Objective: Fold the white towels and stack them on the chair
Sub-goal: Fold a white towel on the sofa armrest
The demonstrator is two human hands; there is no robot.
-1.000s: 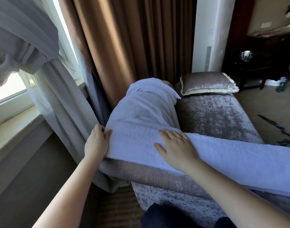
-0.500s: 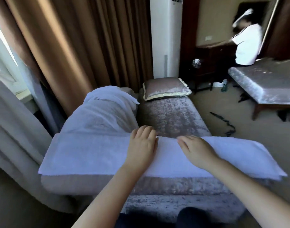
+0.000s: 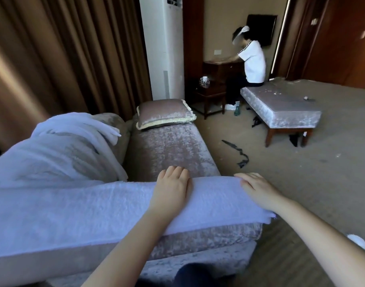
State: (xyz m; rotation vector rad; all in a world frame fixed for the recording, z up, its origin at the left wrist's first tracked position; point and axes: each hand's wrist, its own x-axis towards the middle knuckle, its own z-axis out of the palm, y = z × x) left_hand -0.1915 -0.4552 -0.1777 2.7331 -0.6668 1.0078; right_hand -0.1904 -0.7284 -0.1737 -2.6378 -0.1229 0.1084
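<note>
Pressing the white towel (image 3: 94,206) flat across the end of the chair (image 3: 208,235), the left hand (image 3: 173,188) and right hand (image 3: 258,190) lie spread, likely smoothing it for the next fold.

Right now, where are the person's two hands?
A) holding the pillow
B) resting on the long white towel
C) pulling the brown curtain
B: the left hand and the right hand both rest, fingers fairly straight, on the white towel laid across the chair. The pillow lies farther off, untouched.
</note>
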